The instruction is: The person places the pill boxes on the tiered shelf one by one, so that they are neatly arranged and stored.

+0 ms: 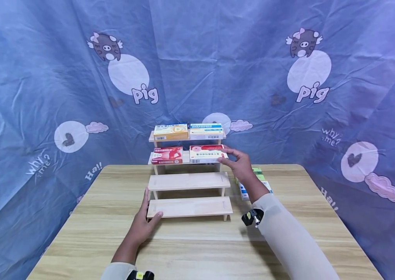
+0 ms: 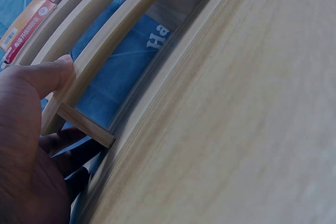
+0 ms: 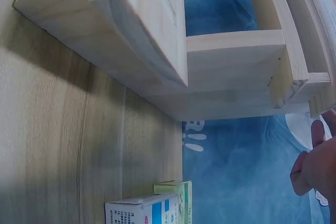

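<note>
A four-tier wooden display rack [image 1: 189,181] stands on the table. My left hand [image 1: 142,226] grips the left end of its lowest tier; in the left wrist view the thumb [image 2: 55,74] lies on the tier and the fingers reach around its side. On the right of the third tier up sits a white-and-red medicine box [image 1: 206,154]. My right hand [image 1: 240,166] holds this box at its right end, thumb in front and fingers behind. To its left lies a red medicine box [image 1: 167,155]. In the right wrist view the right hand [image 3: 317,163] is only partly seen.
The top tier carries an orange-and-white box [image 1: 171,132] and a white-and-blue box [image 1: 206,131]. Right of the rack, under my right forearm, a green box [image 1: 258,174] and another white-and-blue box [image 1: 244,192] lie on the wood-grain table [image 1: 190,249]. A blue printed cloth [image 1: 190,58] hangs behind.
</note>
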Demonstrator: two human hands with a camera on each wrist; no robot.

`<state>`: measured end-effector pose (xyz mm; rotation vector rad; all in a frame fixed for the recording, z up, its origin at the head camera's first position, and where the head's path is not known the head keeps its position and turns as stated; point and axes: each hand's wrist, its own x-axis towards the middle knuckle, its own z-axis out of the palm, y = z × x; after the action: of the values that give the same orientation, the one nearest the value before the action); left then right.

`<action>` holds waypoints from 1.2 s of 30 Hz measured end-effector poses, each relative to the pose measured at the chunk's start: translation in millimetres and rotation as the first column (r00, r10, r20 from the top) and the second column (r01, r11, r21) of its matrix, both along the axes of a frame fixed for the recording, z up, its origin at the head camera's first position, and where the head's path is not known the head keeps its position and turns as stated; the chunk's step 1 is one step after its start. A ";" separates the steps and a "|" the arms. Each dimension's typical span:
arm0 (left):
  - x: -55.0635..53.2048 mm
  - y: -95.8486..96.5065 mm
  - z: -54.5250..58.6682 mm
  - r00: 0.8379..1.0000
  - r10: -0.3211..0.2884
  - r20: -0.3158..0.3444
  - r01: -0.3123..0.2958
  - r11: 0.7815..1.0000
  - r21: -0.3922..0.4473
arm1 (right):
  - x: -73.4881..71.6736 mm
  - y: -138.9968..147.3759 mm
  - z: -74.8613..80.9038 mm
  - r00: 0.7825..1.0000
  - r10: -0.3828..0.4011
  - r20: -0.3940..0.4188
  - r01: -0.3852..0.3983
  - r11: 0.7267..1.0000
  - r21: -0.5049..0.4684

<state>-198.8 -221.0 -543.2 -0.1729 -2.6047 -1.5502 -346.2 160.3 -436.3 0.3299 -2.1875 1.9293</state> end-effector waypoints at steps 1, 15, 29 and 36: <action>-0.1 -0.1 0.0 1.000 0.000 0.000 0.000 1.000 -0.001 | -0.4 0.4 -0.1 1.000 0.002 -0.002 -0.002 1.000 0.002; 1.4 0.0 -1.1 1.000 0.001 -0.012 -0.001 1.000 -0.004 | -2.5 8.5 -7.7 1.000 0.009 -0.028 -0.007 0.998 0.064; -0.5 0.0 -2.5 1.000 0.008 -0.008 -0.008 1.000 -0.001 | 1.0 24.9 -21.6 0.996 -0.009 0.085 0.007 1.000 0.015; -1.7 0.0 -4.6 1.000 0.004 -0.015 -0.004 1.000 -0.002 | 2.3 31.1 -30.3 0.997 -0.030 0.069 0.027 0.999 0.044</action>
<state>-200.5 -220.9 -547.7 -0.1783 -2.5943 -1.5387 -343.9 191.4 -466.6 0.2409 -2.2675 1.9082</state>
